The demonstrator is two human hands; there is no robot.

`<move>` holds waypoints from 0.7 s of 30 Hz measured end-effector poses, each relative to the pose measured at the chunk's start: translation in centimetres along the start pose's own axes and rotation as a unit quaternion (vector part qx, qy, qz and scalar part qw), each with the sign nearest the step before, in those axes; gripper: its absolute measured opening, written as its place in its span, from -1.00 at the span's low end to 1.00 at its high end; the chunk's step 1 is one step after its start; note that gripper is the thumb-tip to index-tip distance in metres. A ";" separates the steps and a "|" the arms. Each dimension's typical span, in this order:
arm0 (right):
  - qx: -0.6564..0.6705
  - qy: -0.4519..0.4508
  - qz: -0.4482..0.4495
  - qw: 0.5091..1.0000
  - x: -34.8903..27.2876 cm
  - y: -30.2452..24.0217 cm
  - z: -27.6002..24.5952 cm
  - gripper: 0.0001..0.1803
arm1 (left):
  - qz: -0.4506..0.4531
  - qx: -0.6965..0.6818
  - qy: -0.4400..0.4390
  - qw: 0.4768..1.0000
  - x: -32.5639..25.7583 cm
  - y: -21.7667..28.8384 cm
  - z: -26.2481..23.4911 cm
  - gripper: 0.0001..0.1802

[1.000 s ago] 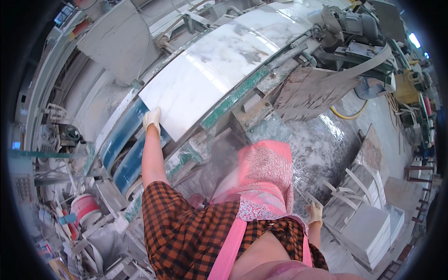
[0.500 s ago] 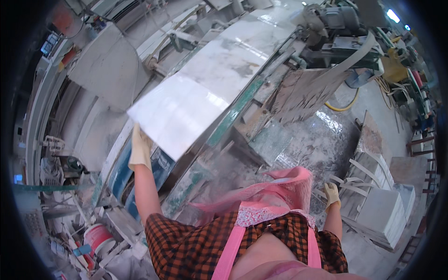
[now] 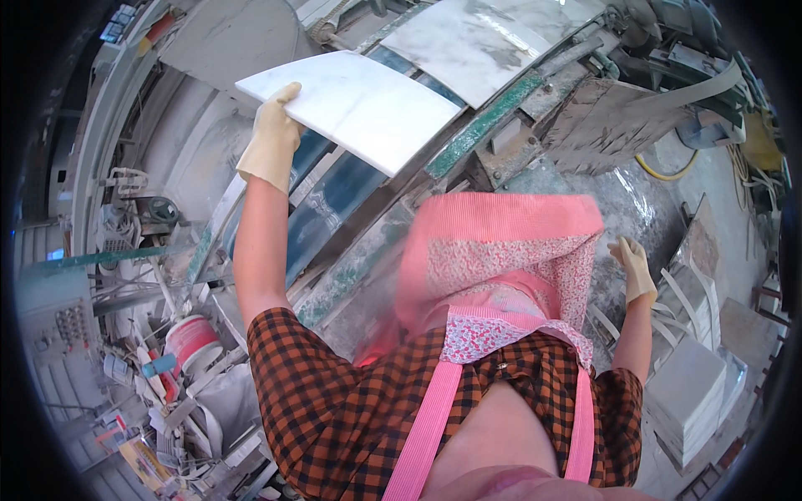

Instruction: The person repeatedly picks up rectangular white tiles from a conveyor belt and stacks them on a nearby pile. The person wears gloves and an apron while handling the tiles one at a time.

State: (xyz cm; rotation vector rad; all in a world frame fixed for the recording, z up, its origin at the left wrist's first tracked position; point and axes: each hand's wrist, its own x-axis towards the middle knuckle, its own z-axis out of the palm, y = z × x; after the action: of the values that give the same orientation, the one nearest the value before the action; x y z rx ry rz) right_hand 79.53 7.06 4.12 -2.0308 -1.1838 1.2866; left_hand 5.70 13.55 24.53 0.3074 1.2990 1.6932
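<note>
Lifted clear of the conveyor [image 3: 468, 142] since a moment earlier and swung leftward, white marble tile [image 3: 359, 104] gripped at its left edge by gloved left hand [image 3: 269, 142] closed around it, gloved right hand [image 3: 632, 265] half open, empty beside pink apron [image 3: 501, 250].

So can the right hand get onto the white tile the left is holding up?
Probably not from there: the right hand hangs low at the person's side, and the pink apron lies between it and the white tile in the left hand.
</note>
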 end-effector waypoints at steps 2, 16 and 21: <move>-0.001 -0.041 -0.061 0.997 1.7 -0.7 0.6 -0.52 | 0.052 0.021 0.002 0.998 -2.0 1.0 -0.3 -0.47; 0.068 -0.025 -0.062 0.995 0.9 -4.2 0.6 -0.54 | 0.131 0.425 0.129 0.886 -20.8 -8.1 6.3 -0.28; 0.073 -0.026 -0.075 0.994 0.3 -3.3 0.7 -0.56 | 0.119 0.439 0.138 0.880 -23.6 -10.9 7.2 -0.31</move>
State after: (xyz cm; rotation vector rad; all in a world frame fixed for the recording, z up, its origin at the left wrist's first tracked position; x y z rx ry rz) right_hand 77.57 8.99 6.12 -1.7803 -1.2036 1.3186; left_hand 28.49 -0.72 25.87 0.7971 2.2879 1.2536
